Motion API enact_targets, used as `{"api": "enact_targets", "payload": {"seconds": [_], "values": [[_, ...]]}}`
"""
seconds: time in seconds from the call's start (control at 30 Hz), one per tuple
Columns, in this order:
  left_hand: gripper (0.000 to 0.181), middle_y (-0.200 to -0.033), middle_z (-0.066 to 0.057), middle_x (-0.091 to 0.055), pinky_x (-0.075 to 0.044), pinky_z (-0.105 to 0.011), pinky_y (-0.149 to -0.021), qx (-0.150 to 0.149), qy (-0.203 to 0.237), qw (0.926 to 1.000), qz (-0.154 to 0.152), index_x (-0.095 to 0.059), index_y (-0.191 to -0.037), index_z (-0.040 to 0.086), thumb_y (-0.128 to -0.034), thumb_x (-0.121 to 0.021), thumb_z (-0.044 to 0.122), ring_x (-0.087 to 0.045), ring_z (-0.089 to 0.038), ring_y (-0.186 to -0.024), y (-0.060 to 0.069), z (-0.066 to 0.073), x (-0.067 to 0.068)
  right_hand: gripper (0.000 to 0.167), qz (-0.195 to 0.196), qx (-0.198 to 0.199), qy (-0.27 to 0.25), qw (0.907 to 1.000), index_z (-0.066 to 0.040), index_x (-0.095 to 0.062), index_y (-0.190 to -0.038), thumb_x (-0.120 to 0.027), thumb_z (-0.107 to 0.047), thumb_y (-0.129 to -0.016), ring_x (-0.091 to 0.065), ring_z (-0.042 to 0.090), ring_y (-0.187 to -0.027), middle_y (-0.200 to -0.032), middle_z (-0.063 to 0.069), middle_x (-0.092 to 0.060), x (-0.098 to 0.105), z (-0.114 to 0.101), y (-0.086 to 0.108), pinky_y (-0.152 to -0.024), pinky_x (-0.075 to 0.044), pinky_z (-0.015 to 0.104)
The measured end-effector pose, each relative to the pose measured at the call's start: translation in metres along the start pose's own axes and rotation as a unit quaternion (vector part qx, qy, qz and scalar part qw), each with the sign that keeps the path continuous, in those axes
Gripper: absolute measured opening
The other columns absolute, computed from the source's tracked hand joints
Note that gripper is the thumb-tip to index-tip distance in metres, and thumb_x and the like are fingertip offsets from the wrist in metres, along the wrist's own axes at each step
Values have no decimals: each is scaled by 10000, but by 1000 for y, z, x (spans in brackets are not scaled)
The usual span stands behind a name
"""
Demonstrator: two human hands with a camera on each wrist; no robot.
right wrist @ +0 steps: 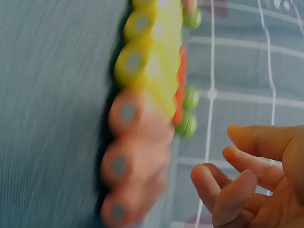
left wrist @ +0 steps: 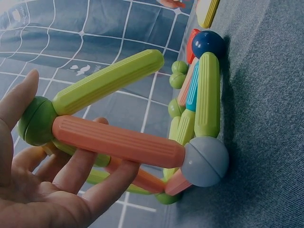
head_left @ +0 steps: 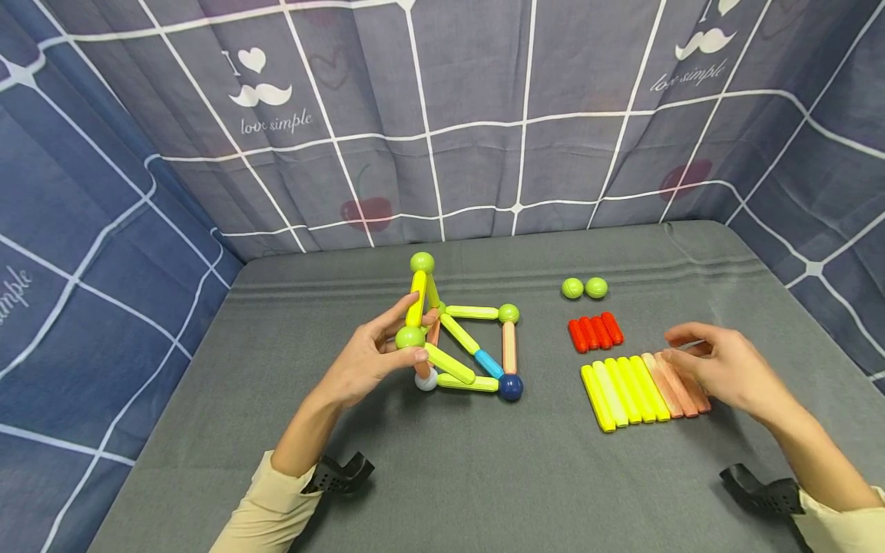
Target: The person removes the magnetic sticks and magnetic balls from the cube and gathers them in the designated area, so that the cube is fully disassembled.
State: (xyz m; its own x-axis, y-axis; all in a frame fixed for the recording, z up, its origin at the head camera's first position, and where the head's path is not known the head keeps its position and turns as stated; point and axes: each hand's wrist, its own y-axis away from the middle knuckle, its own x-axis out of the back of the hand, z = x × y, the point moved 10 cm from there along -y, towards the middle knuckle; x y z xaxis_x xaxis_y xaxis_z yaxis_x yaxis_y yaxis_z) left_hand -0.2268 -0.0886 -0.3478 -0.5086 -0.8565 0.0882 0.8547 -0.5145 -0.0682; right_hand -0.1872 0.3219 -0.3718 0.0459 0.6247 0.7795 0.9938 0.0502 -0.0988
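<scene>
Your left hand (head_left: 369, 357) holds a ball-and-stick frame at its near upper corner, thumb against a glossy lime-green ball (head_left: 410, 338), the other fingers spread and bent behind the ribbed salmon stick (left wrist: 116, 140) that runs from that ball down to a pale grey ball (head_left: 425, 379). A ribbed yellow-green stick (head_left: 449, 363) also leaves the held ball, its far end free. The frame's base rests on the grey cloth (head_left: 484, 476); there a shiny navy ball (head_left: 510, 387) joins a blue stick (head_left: 488, 364) and others, while another lime ball (head_left: 422, 263) tops the upright part.

Your right hand (head_left: 726, 369) hovers by the salmon end of a row of yellow and salmon sticks (head_left: 625, 392). Its fingers are loosely bent, thumb apart from them, with nothing in their grasp. Beyond the row lie four short red sticks (head_left: 596, 332), and behind those, two ridged green balls (head_left: 584, 288) side by side.
</scene>
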Motion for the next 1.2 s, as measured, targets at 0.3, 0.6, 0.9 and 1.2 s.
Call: {"api": "enact_targets", "payload": {"seconds": [0.3,0.6,0.9,1.2], "values": [[829,-1516,-191,-393,-507,-332,-936,71,-37,10000,31,-287,-1565,165,-880,-745,78,-497,-378,-1278,-1,0,0,175,-587,839,-991,9898,-88,-698,-1071,-730,-120,-902,-637,96,-855,-981,6,-689,-48,-90,-1,-666,-499,258],[828,-1513,-184,-400,-508,-333,-934,56,-32,10000,38,-285,-1565,159,-880,-741,62,-542,-297,-1249,0,-1,1,285,-1872,1052,-2256,9503,-88,-635,-1187,-714,-125,-916,-633,262,-1018,-1162,147,-628,-113,-164,-8,-407,-479,340],[826,-1506,-179,-415,-503,-312,-934,49,38,10000,10,-283,-1566,149,-884,-742,75,-528,-381,-1249,-1,0,-1,371,-2126,1229,-2666,9320,-94,-588,-1287,-691,-110,-931,-597,275,-1129,-1240,90,-616,-157,-205,-15,-434,-518,380],[845,-1545,-186,-342,-512,-325,-919,180,247,9995,38,-277,-1567,144,-873,-754,70,-491,-515,-1224,-1,-2,-1,348,-1811,1657,-2577,9345,-92,-631,-1240,-680,-8,-906,-648,154,-897,-1004,12,-687,-157,-221,-16,-827,-518,351]]}}
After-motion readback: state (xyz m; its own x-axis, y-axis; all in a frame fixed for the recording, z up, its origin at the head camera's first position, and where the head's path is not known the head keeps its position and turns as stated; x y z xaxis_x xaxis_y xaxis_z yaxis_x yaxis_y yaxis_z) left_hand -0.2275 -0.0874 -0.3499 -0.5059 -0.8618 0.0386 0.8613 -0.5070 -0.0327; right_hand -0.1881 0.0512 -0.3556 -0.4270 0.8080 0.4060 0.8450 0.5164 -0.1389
